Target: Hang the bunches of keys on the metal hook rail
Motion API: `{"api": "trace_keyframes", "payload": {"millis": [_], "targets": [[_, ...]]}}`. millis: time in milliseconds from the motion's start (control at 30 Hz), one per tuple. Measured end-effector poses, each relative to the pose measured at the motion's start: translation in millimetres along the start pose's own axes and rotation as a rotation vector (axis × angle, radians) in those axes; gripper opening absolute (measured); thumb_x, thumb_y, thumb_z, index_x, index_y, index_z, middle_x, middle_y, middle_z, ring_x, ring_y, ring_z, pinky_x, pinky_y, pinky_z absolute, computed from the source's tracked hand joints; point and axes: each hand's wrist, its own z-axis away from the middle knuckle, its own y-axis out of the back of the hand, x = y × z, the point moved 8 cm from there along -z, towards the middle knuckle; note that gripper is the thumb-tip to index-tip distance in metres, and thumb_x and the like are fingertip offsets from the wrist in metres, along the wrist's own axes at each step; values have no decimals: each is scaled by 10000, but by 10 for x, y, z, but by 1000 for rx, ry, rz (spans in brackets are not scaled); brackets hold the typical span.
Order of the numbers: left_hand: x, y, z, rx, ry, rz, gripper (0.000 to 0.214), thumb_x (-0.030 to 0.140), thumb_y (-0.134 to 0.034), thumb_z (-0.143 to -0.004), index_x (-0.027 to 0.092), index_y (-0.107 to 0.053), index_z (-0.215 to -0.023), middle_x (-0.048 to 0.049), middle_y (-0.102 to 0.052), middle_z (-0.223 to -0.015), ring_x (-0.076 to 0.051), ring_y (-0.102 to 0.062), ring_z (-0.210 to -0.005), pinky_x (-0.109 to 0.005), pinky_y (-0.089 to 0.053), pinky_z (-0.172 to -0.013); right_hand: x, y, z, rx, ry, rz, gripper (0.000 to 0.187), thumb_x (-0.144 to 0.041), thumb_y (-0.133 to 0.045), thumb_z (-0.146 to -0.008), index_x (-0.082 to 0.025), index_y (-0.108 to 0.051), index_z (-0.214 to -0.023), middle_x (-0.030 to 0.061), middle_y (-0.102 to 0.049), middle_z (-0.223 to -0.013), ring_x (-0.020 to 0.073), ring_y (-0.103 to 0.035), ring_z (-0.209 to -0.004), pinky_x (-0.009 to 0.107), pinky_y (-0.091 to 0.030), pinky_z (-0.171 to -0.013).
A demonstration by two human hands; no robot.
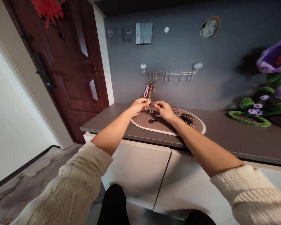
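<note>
Above an oval brown mat (168, 128) with a pale border, my left hand (140, 106) pinches a metal key ring (151, 102) with small keys dangling from it. My right hand (164, 110) has its fingers closed at the ring's right side, gripping part of this bunch; exactly which part is hidden. Just behind hang more keys (151, 87), with a pink loop and a brown lettered tag, from a hook rail (170, 73). A dark-headed key (153, 121) lies on the mat below my hands. Under and beyond my right wrist lies a pile of keys (187, 118).
The brown countertop (224, 137) sits on white cabinets (135, 162). Purple fabric flowers (275, 64) and a green ring (248, 120) stand at the right. A dark red door (72, 72) is at the left. Wall hooks and a switch panel (144, 32) are above the rail.
</note>
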Motion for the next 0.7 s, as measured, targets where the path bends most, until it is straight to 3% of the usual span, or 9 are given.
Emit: {"api": "trace_keyframes", "payload": {"millis": [167, 467, 700], "targets": [[-36, -20, 14, 0, 55, 66, 168, 199, -681, -661, 122, -605, -789, 4, -586, -701, -53, -524, -620, -187, -376, -585, -34, -9, 14, -12, -27, -204, 192, -336, -516, -750, -158, -563, -803, 15, -580, -733, 116, -520, -679, 284, -432, -695], [-66, -60, 27, -13, 72, 67, 169, 189, -675, -666, 119, -584, -788, -1, -606, -712, -67, -562, -641, -208, -394, -625, 2, -51, 74, -41, -206, -419, 223, -360, -601, -672, -159, -533, -741, -22, -522, -628, 71, -454, -549, 229, -405, -582], [-66, -110, 42, -55, 71, 62, 234, 238, -704, -635, 122, -580, -796, -1, -608, -706, -71, -563, -654, -222, -396, -645, 39, -48, 52, -57, -161, -426, 351, -479, -621, -628, -164, -530, -752, -10, -558, -685, 77, -472, -575, 232, -412, -588]]}}
